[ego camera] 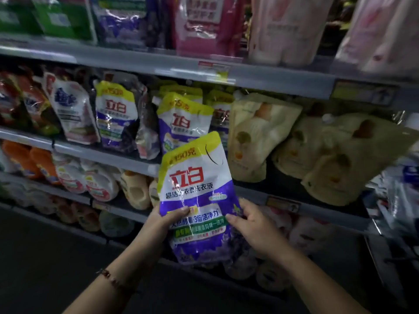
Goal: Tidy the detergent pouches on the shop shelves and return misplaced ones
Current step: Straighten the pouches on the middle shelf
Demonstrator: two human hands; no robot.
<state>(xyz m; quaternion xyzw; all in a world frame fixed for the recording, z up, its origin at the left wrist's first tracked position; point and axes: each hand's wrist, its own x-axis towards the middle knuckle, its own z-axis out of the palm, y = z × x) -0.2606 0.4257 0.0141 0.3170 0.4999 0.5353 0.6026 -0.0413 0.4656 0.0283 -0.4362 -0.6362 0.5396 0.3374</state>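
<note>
I hold a purple, white and yellow detergent pouch (195, 191) upright in front of the shelves, its printed face toward me. My left hand (163, 219) grips its lower left edge with the thumb across the front. My right hand (251, 223) grips the lower right edge. Matching purple pouches (181, 123) stand on the middle shelf (102, 152) just behind and above it, another (115, 114) to their left. Beige pouches (258, 137) lean on the same shelf to the right.
The upper shelf (136, 62) carries green, purple and pink packs. Red and white pouches (72, 109) fill the middle shelf's left end. Orange and white bottles (74, 175) line the lower shelf. More goods sit at the far right (403, 189). Dark floor lies below left.
</note>
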